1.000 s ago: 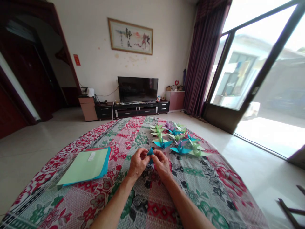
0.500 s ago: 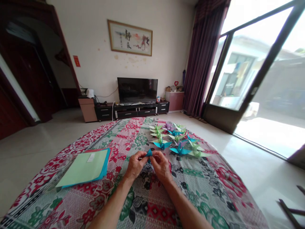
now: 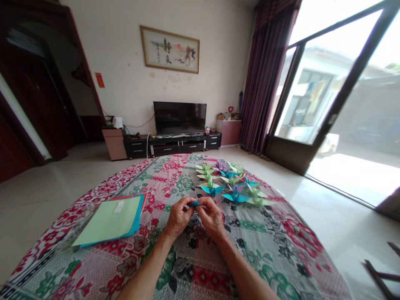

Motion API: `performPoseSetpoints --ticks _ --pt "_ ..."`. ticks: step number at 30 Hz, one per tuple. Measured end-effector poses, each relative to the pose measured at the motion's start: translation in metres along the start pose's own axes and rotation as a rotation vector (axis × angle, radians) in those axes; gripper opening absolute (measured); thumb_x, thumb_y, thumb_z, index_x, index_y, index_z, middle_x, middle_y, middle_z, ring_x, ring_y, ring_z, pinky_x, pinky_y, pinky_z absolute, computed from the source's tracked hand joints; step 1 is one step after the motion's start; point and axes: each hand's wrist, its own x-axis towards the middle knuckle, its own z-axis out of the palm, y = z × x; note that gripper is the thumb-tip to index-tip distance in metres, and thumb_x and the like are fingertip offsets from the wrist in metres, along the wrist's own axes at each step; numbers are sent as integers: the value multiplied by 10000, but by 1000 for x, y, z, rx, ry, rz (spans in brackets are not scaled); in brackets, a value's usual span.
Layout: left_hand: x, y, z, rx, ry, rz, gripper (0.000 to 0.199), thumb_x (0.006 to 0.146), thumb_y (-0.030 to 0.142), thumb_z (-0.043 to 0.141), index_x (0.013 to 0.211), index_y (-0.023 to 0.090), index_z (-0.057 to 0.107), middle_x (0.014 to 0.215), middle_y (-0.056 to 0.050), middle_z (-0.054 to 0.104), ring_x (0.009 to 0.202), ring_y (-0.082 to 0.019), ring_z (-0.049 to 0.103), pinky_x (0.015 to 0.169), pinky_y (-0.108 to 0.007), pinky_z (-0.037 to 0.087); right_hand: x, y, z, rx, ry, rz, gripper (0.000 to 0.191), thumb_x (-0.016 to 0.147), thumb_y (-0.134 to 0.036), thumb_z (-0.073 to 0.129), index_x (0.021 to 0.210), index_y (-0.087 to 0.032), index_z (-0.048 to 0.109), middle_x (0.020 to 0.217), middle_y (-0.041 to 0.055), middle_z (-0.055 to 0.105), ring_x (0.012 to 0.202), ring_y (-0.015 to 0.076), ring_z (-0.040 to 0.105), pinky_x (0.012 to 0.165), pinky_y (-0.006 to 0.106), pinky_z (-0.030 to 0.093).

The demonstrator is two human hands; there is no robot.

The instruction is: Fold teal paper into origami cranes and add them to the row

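Between my two hands, low over the patterned tablecloth, is a small folded blue paper. My left hand pinches its left end with thumb and fingers. The right end is pinched by my right hand. The fingers cover much of the paper, so its exact shape is hard to make out. Just beyond my hands stand several folded paper cranes; a blue crane is the nearest, and another blue crane sits to its right among green and purple ones.
A stack of coloured sheets, light green on top, lies on the left of the round table, with a small white slip on it. The floral tablecloth covers the table. A television stands by the far wall.
The blue paper between my fingers shows as a lower, flatter shape; the parts that stuck up and hung below are no longer visible. Both hands remain in nearly the same place.
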Motion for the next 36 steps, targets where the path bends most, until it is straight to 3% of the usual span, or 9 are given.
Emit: performPoseSetpoints --ticks 7,12,23,36 --pt "0 3 -1 -38 10 70 197 739 106 504 843 186 651 947 -43 665 900 -143 615 738 -221 507 3 -11 -1 -163 39 -183 60 743 -156 558 737 -201 597 837 38 584 826 161 569 766 301 469" --pt "0 -1 0 17 28 118 195 744 96 508 847 176 654 909 -51 687 876 -144 631 799 -249 503 1 -8 0 -144 38 -181 62 745 -150 551 749 -198 590 861 44 586 831 159 571 728 279 479" --pt "0 -5 0 196 60 274 215 731 58 495 835 173 644 846 -53 698 811 -149 648 768 -257 521 0 -1 1 -155 36 -157 78 741 -135 527 754 -195 574 813 32 589 776 150 575 703 271 488" --pt "0 -9 1 282 63 309 209 729 51 494 830 164 638 843 -60 694 814 -160 640 761 -275 525 -1 1 0 -186 14 -126 139 718 -113 529 812 -194 592 815 23 599 772 145 579 688 250 491"
